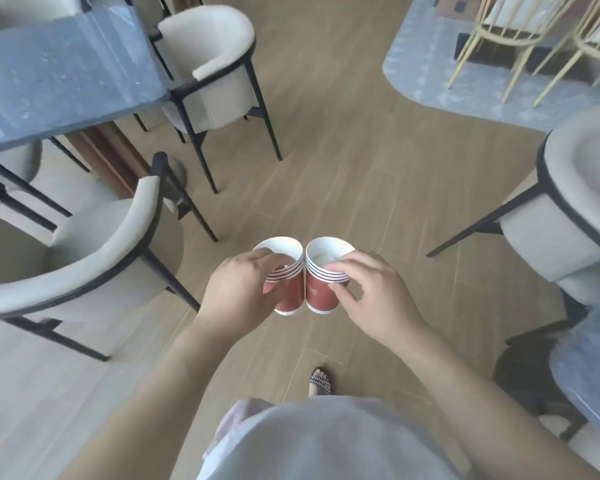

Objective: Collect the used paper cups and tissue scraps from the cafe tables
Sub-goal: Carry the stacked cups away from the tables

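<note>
I hold two red paper cups with white striped rims side by side over the wooden floor, their rims touching. My left hand [238,287] grips the left cup [290,294] around its rim and side. My right hand [371,294] grips the right cup [319,296] the same way. Something white, possibly tissue, lies inside the right cup [323,258]. The inside of the left cup looks white and I cannot tell whether it holds anything.
A grey-blue table [59,81] stands at the upper left with cream armchairs [101,258] around it. Another armchair [575,209] and a table edge [589,386] are at the right. Gold wire chairs [520,39] stand on a rug far right. My sandalled foot [321,381] is below.
</note>
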`<state>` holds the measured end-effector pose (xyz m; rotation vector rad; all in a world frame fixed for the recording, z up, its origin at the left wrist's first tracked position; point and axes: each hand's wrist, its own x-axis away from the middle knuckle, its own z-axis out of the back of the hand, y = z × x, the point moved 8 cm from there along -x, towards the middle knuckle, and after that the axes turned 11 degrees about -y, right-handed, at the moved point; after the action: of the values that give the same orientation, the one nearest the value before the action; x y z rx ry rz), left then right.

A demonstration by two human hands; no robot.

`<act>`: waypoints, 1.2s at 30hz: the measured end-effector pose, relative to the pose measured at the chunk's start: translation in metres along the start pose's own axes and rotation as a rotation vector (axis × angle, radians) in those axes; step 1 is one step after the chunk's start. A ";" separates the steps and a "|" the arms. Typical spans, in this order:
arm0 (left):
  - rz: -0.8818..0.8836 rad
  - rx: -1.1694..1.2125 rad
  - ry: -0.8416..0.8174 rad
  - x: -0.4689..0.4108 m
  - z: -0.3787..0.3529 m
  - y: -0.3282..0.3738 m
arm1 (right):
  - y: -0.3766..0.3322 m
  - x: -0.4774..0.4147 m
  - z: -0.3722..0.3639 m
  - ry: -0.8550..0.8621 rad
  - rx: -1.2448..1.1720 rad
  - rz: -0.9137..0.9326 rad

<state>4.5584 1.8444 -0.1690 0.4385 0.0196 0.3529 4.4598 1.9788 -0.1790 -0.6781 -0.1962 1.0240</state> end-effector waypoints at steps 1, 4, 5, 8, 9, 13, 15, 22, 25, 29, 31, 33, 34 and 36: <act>-0.020 0.002 0.003 -0.022 0.005 -0.004 | 0.007 -0.020 0.004 0.005 0.005 0.000; -0.065 0.017 0.013 -0.083 0.016 -0.017 | 0.031 -0.079 0.008 -0.008 0.014 0.000; -0.063 0.021 0.015 -0.102 0.017 -0.025 | 0.039 -0.098 0.007 -0.008 0.020 -0.003; -0.038 0.054 0.011 -0.160 0.021 -0.054 | 0.063 -0.158 0.002 -0.028 0.036 -0.024; -0.033 0.059 0.009 -0.182 0.022 -0.066 | 0.070 -0.183 -0.001 -0.043 0.043 -0.025; -0.009 0.067 0.021 -0.282 0.035 -0.119 | 0.102 -0.293 -0.014 -0.079 0.063 -0.014; -0.016 0.075 0.014 -0.337 0.051 -0.146 | 0.115 -0.355 -0.013 -0.090 0.062 -0.027; -0.144 -0.011 0.001 -0.512 0.129 -0.197 | 0.144 -0.530 0.015 0.001 0.057 -0.040; -0.216 -0.043 0.003 -0.585 0.156 -0.198 | 0.168 -0.594 0.041 0.090 0.065 -0.081; -0.310 -0.033 0.006 -0.693 0.186 -0.192 | 0.209 -0.675 0.083 0.187 0.087 -0.080; -0.377 -0.047 0.011 -0.750 0.197 -0.183 | 0.237 -0.716 0.105 0.228 0.106 -0.084; -0.416 -0.054 0.007 -0.807 0.204 -0.174 | 0.266 -0.754 0.126 0.277 0.121 -0.092; -0.425 -0.052 0.000 -0.834 0.206 -0.171 | 0.280 -0.773 0.136 0.295 0.125 -0.092; -0.434 -0.031 0.006 -0.889 0.210 -0.167 | 0.310 -0.813 0.156 0.313 0.127 -0.085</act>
<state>3.7986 1.3159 -0.0993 0.3907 0.1130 -0.0724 3.7407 1.4690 -0.1182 -0.6981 0.1115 0.8291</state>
